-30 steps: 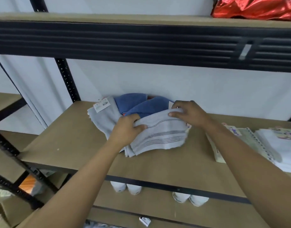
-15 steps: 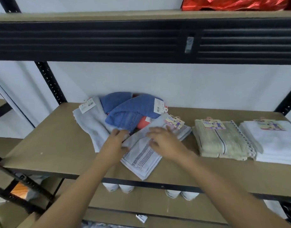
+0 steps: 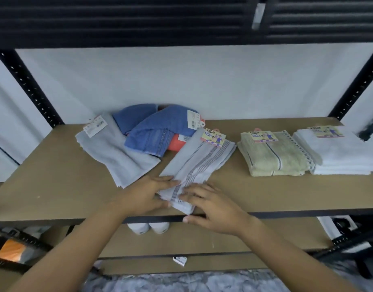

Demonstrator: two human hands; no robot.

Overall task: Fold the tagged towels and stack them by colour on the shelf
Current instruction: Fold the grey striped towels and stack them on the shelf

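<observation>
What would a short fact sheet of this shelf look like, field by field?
Being handled: striped grey towel, folded, at the front edge of the shelf
Left hand: flat on its near left side
Right hand: fingers spread on its near end
Loose pile: plain grey towel, blue towels, orange towel
Folded at right: beige towel, white stack

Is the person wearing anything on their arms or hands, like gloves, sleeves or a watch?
No. The left hand and right hand are bare, with no gloves or rings visible. Both forearms are uncovered to the picture's edge: no sleeves, watch or bracelet.
</observation>
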